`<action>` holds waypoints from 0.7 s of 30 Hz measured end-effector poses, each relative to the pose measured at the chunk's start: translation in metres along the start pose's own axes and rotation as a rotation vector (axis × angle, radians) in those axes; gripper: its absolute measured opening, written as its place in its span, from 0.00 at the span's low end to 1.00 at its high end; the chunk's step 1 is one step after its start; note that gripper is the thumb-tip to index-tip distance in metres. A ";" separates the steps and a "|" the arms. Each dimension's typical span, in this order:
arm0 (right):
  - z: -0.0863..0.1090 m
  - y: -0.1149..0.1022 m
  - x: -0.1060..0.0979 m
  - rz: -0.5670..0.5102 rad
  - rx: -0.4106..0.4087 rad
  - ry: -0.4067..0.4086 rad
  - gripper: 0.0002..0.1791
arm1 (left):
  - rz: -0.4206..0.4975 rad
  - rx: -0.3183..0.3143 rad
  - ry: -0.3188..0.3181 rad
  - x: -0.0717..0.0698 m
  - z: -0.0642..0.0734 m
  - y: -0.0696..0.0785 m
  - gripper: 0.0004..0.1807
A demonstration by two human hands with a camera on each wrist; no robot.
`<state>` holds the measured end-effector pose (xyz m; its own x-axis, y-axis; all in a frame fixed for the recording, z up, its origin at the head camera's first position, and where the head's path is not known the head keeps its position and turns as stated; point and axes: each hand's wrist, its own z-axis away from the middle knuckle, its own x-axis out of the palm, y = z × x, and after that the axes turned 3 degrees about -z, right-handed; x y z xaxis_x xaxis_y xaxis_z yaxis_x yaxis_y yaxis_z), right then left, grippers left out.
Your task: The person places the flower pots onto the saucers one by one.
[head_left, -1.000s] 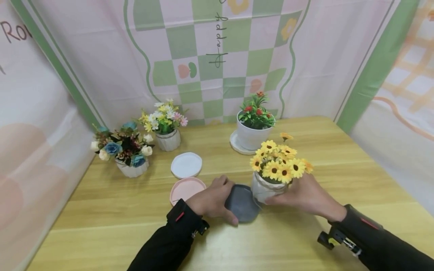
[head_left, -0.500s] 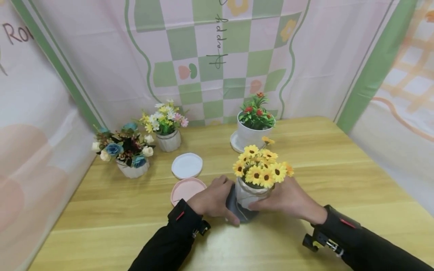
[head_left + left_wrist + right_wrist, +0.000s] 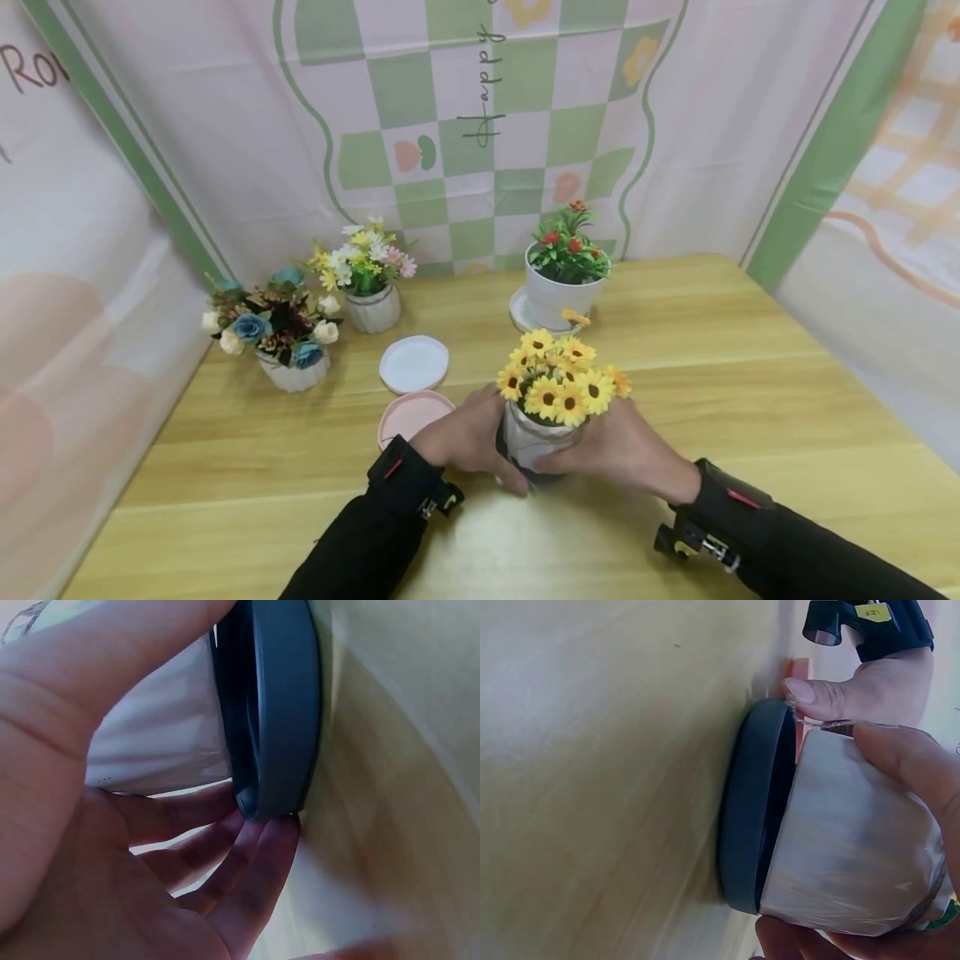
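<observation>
My right hand (image 3: 626, 450) grips a whitish pot (image 3: 534, 437) of yellow daisy-like flowers (image 3: 558, 383), thumb on one side and fingers on the other. The pot, which seems wrapped in clear plastic in the right wrist view, is slightly tilted over a dark grey saucer (image 3: 746, 817). Its base is at the saucer's rim; whether it touches the saucer's floor cannot be told. My left hand (image 3: 468, 433) holds the saucer by its edge on the table, and its fingertips (image 3: 274, 836) touch the rim in the left wrist view. From the head view the pot hides most of the saucer.
Left of the hands lie a pink saucer (image 3: 411, 412) and a white saucer (image 3: 414, 364). Pots of blue-and-cream flowers (image 3: 292, 371) and white-and-yellow flowers (image 3: 373, 308) stand at back left. A red-flowered pot (image 3: 562, 296) stands on a white saucer at the back of the wooden table (image 3: 750, 375).
My right hand has carried the yellow flower pot left and slightly down, from beside the grey saucer to over it. My left hand has stayed at the saucer's edge.
</observation>
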<state>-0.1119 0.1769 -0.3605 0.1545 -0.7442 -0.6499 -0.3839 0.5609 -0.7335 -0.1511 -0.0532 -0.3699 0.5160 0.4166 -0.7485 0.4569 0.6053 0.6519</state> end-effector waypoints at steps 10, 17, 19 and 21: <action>0.002 -0.001 0.007 0.075 0.015 -0.023 0.56 | 0.112 0.102 0.017 -0.003 -0.002 -0.003 0.68; 0.004 -0.001 0.008 0.135 0.072 -0.025 0.56 | 0.144 0.063 0.009 -0.002 0.000 -0.003 0.64; 0.005 -0.001 0.009 0.146 0.094 -0.025 0.56 | 0.132 0.059 0.010 -0.002 -0.001 -0.002 0.65; 0.006 -0.001 0.009 0.159 0.099 -0.025 0.56 | 0.115 0.066 0.015 -0.002 -0.001 -0.002 0.65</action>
<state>-0.1051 0.1718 -0.3669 0.1223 -0.6344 -0.7633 -0.3144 0.7047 -0.6360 -0.1538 -0.0548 -0.3695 0.5569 0.4913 -0.6697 0.4420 0.5073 0.7398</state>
